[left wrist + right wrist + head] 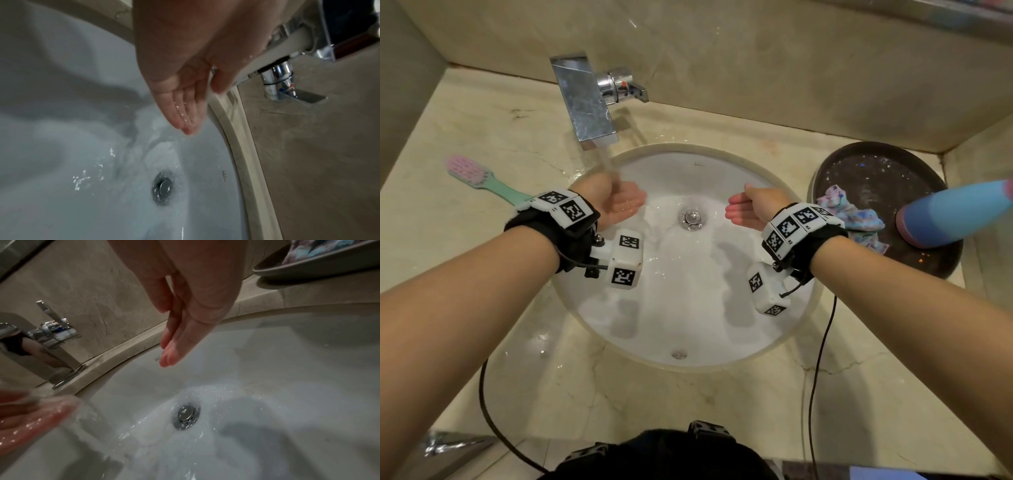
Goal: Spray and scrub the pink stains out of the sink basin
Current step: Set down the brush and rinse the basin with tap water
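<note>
The sink basin (688, 308) is a round white glazed bowl sunk into the pale veined marble surface (500, 342); being round, it has no long axis, and it opens straight up. Its chrome drain plug (691, 218) sits a little beyond its middle, and a small overflow hole (678, 354) shows in the near wall. No pink stain shows on the wet white glaze. A flat, boxy chrome tap (589, 102) reaches from the far left over the rim, and a clear stream of water (610, 164) falls from it onto the left hand (616, 202). That hand is held palm up over the far left part of the bowl, fingers (185, 112) straight, close together and empty, with water running off them across the glaze toward the drain. The right hand (753, 209) hangs over the right part of the bowl, well apart from the left; its fingers (174, 352) are relaxed, close together, holding nothing. On the surface to the left lies a brush (482, 181) with pink bristles and a mint handle. At the right sits a dark round tray (876, 161) holding a crumpled blue-and-lilac cloth (859, 212) and a blue bottle (955, 216) with a mauve base.
</note>
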A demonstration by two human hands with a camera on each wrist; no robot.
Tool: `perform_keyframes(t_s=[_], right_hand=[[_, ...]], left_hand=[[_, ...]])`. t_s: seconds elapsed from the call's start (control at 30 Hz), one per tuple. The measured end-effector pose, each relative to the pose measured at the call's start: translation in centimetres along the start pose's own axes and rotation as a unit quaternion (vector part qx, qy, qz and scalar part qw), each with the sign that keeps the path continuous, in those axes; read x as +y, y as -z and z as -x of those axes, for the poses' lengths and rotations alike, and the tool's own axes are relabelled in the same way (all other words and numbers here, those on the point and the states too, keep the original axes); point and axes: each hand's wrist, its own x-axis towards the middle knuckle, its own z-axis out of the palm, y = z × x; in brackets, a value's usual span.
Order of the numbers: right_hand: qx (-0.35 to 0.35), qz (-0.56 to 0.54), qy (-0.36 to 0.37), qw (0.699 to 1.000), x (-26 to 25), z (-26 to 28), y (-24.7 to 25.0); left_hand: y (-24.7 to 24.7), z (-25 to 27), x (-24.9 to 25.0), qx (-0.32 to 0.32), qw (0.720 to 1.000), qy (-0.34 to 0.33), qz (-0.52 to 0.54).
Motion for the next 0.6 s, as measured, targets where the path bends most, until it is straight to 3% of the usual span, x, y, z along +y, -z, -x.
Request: perform_keyframes(t_s=[0.17, 0.23, 0.37, 0.47, 0.6], right_hand=[[-0.006, 0.003, 0.002, 1.0, -0.1, 0.0, -0.1], [-0.004, 0.002, 0.005, 1.0, 0.0, 0.0, -0.1], [0.0, 0.006, 0.004, 1.0, 0.1, -0.3, -0.1], [-0.002, 0.006, 0.008, 1.0, -0.1, -0.3, -0.2], [-0.007, 0.0, 0.013, 1.0, -0.4, -0.2, -0.2]], left_hand=[[0.9, -0.2, 0.1, 0.101, 0.994, -0.028, 0.021], [0.8, -0.2, 0.4, 0.085, 0.994, -0.034, 0.056], [-0.6, 0.5, 0.9, -0.043, 0.994, -0.037, 0.092], [-1.1, 0.7, 0.5, -0.042, 0.999, -0.021, 0.025], [-0.2, 0.5, 0.1, 0.017, 1.0, 0.0, -0.016]])
